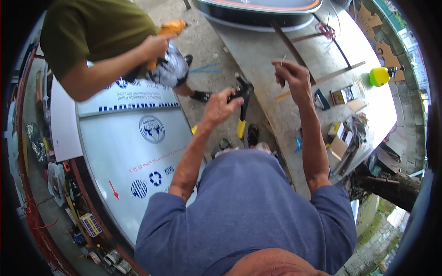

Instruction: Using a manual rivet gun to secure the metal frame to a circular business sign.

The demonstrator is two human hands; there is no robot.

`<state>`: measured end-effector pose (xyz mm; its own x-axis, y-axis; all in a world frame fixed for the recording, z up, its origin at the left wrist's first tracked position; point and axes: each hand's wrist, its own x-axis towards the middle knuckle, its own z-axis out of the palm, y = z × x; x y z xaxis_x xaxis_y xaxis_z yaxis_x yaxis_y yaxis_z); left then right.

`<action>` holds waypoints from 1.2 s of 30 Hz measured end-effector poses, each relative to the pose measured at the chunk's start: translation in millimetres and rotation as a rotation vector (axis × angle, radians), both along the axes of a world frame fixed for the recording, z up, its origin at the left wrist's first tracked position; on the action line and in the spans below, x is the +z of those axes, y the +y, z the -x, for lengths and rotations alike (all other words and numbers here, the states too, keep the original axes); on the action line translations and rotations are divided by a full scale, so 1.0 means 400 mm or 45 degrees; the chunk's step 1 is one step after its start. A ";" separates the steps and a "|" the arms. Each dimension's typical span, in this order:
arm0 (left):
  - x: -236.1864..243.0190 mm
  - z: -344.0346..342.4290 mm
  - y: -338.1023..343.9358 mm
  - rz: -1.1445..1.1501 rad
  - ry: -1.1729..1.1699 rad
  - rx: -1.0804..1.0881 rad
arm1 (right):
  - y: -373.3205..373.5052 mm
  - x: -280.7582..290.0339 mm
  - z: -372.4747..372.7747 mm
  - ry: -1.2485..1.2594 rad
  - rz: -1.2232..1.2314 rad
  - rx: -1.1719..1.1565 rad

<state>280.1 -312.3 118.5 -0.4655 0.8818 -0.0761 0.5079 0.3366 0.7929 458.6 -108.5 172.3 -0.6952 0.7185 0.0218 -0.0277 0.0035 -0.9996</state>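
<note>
My left hand is closed around the head of a black hand riveter, whose yellow-ended handle hangs down toward my legs. Another yellow tip shows beside my left forearm. Raised over the metal-topped table, my right hand pinches a small thin silvery pin, which looks like a rivet. My two hands are apart from each other.
At the left, a co-worker in an olive shirt holds an orange power drill. A film-covered panel lies beside me. The table carries a round black-rimmed piece, metal bars, small boxes and a yellow-green spray bottle.
</note>
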 end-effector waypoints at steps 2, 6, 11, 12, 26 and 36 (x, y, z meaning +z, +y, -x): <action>0.041 0.011 -0.020 0.016 -0.058 -0.015 | -0.037 0.033 0.024 -0.075 -0.010 -0.023; 0.065 0.036 -0.063 -0.010 -0.044 -0.011 | -0.087 0.033 0.093 0.136 -0.239 0.035; 0.090 0.030 -0.119 0.094 -0.002 -0.019 | -0.150 0.001 0.146 0.251 -0.017 0.134; 0.092 0.027 -0.128 0.096 -0.010 -0.014 | -0.164 -0.001 0.155 0.244 -0.015 0.139; 0.119 0.017 -0.195 0.299 0.073 -0.035 | -0.260 -0.010 0.199 0.047 -0.088 0.275; 0.105 0.019 -0.223 0.294 0.049 -0.021 | -0.282 -0.022 0.203 0.010 -0.137 0.281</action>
